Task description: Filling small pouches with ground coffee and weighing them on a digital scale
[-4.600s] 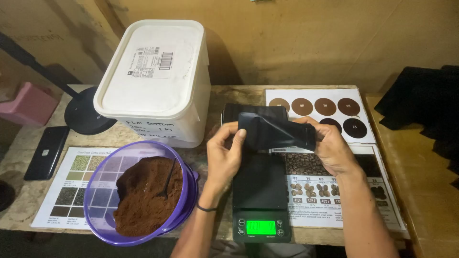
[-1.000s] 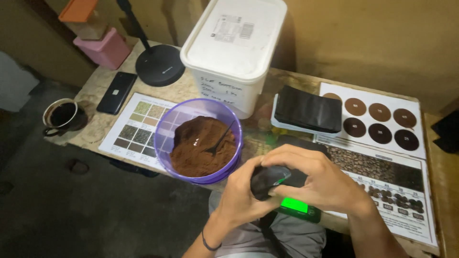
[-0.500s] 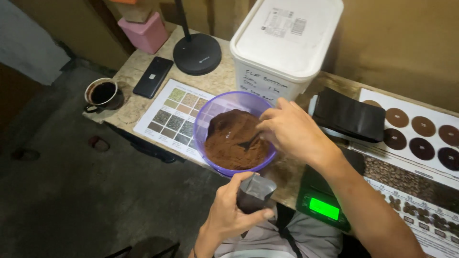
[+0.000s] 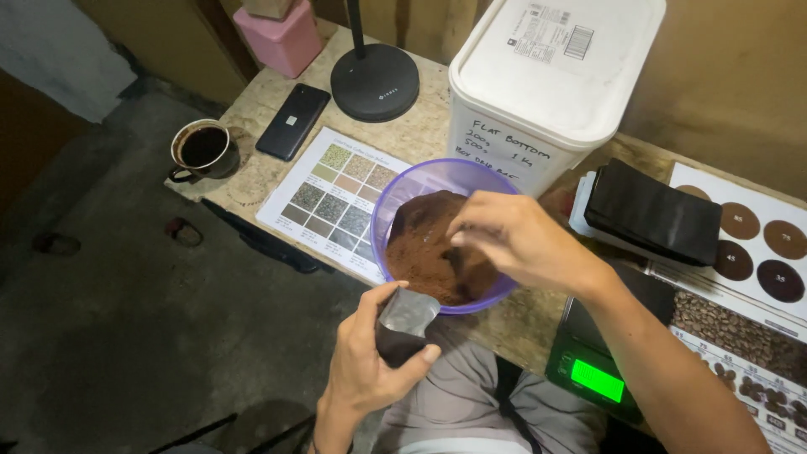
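My left hand (image 4: 363, 367) holds a small black pouch (image 4: 403, 324) with a silver inside, its mouth open and tilted toward the purple bowl (image 4: 395, 202). The bowl sits at the table's near edge and is filled with brown ground coffee (image 4: 424, 244). My right hand (image 4: 513, 240) reaches into the bowl from the right, fingers pinched on a dark spoon handle that is mostly hidden under the hand. The pouch is just below and in front of the bowl's rim.
A big white lidded tub (image 4: 546, 80) stands behind the bowl. A stack of black pouches (image 4: 654, 210), a scale with a green display (image 4: 598, 378), colour charts (image 4: 340, 197), a phone (image 4: 292, 120), a lamp base (image 4: 375, 81), a pink box (image 4: 282, 38) and a mug (image 4: 202, 147) are around.
The pouch went from both hands over the scale to my left hand alone near the bowl. My right hand moved into the bowl and took the spoon. The view shifted left.
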